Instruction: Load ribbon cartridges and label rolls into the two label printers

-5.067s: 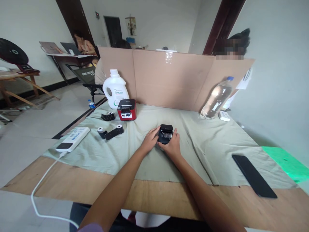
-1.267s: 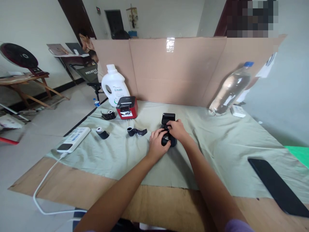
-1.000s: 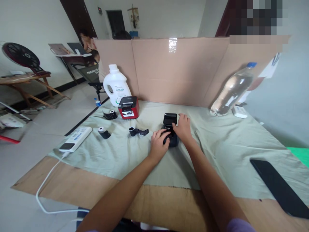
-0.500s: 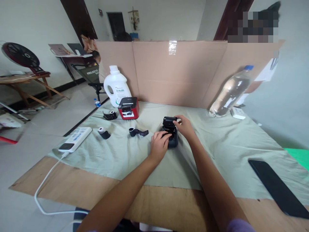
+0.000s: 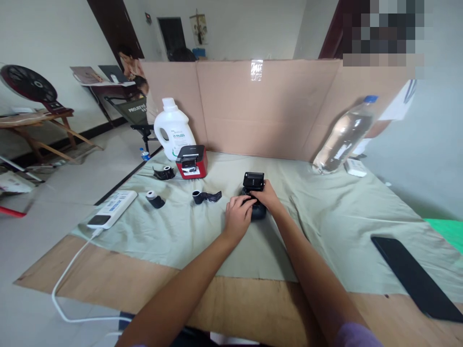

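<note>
A small black label printer (image 5: 258, 212) sits on the cloth in front of me, its lid (image 5: 253, 181) raised. My left hand (image 5: 238, 212) grips its left side, fingers laid across the open compartment. From the right, my right hand (image 5: 268, 196) holds the printer's side, with its thumb over the compartment below the lid. The fingers hide what is inside. Left of the printer lies a black roll (image 5: 197, 196) with a loose strip trailing from it.
Further left are another roll (image 5: 155, 199), a dark roll with a loose end (image 5: 164, 173), a red-and-black printer (image 5: 191, 162), a white jug (image 5: 174, 129) and a power bank (image 5: 113, 208) with a cable. A bottle (image 5: 345, 137) leans on the cardboard (image 5: 260, 111); a phone (image 5: 415, 277) lies right.
My right hand has come down from the raised lid to the printer's right side and compartment. The left hand stays on the printer.
</note>
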The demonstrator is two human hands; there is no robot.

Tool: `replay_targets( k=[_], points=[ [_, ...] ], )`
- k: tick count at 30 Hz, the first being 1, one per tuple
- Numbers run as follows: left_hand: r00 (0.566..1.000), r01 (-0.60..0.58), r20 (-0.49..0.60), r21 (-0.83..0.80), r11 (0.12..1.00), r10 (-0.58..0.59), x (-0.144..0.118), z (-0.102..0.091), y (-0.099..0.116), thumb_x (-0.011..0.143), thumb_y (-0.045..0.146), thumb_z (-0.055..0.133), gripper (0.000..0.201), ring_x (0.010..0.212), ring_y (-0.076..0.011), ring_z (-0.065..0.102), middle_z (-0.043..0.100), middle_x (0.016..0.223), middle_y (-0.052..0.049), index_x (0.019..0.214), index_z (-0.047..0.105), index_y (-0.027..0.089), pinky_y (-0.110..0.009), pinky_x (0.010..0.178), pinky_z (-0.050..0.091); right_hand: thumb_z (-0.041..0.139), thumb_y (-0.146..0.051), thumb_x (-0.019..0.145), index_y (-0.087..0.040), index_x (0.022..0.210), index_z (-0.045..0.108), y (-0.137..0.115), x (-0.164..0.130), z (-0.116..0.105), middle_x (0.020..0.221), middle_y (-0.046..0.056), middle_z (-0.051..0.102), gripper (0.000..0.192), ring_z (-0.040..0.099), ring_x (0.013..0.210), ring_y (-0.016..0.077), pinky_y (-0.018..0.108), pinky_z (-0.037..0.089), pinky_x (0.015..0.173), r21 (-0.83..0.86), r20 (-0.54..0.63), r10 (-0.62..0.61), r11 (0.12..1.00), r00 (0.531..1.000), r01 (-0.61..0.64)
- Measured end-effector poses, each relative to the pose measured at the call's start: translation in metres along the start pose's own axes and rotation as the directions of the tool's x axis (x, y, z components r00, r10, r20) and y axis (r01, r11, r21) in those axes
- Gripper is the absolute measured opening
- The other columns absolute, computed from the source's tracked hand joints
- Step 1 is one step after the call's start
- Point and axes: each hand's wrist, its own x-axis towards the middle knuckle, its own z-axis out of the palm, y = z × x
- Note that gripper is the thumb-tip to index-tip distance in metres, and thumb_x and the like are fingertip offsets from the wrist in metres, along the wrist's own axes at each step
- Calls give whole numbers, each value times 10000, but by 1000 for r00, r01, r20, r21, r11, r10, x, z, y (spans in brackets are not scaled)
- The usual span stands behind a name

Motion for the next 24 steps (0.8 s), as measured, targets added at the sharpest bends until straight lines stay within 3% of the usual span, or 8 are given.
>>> replay_targets(
  k=[5, 9, 13, 19, 21, 24],
  points=[
    [1000, -4, -18, -8, 1000, 3, -1, 0, -1, 960, 158, 539, 317, 1129, -233, 528, 683, 1248, -38, 1191, 724, 274, -397, 972, 443, 732, -370, 730, -187, 1144, 563, -15, -3, -15, 1154, 89, 686, 483, 648, 1049, 216, 347, 496, 947, 73, 8, -33, 997, 999, 32],
    [1000, -6, -22, -7, 1000, 6, 0, 0, -1, 969, 170, 537, 312, 1122, -234, 539, 686, 1242, -37, 1194, 724, 279, -389, 959, 442, 712, -487, 775, -166, 1099, 629, -30, -6, -41, 1132, 105, 685, 463, 643, 993, 227, 352, 499, 905, -15, 188, -83, 996, 979, 87],
    [1000, -26, -18, -18, 999, 26, -1, -2, 1, 982, 177, 524, 319, 1081, -227, 558, 706, 1209, -28, 1206, 719, 296, -384, 931, 439, 770, -382, 733, -183, 1148, 652, -39, -10, -56, 1138, 85, 692, 475, 638, 958, 227, 347, 508, 876, -173, 371, -92, 971, 924, 166],
    [996, -74, -68, -120, 990, 66, 0, -1, -2, 993, 199, 516, 298, 1015, -210, 588, 747, 1141, -23, 1177, 729, 295, -385, 922, 453, 722, -322, 791, -192, 1205, 675, -39, -9, -63, 1278, 101, 658, 437, 652, 954, 209, 336, 515, 891, -191, 424, -61, 969, 904, 156],
    [993, -43, -114, -222, 974, 18, 1, 0, -4, 1001, 219, 506, 306, 1027, -201, 605, 752, 1140, -29, 1226, 703, 280, -376, 953, 468, 703, -284, 797, -190, 1200, 689, -36, -7, -63, 1271, 99, 665, 413, 659, 966, 207, 342, 513, 915, -173, 422, -49, 976, 905, 133],
    [977, 95, -144, -354, 930, -155, 4, 2, -9, 996, 240, 516, 375, 1075, -197, 620, 741, 1191, -54, 1360, 607, 237, -362, 999, 479, 709, -229, 772, -194, 1168, 709, -34, -4, -63, 1242, 92, 684, 398, 661, 1013, 223, 356, 503, 956, -156, 414, -32, 982, 910, 105]
  ],
)
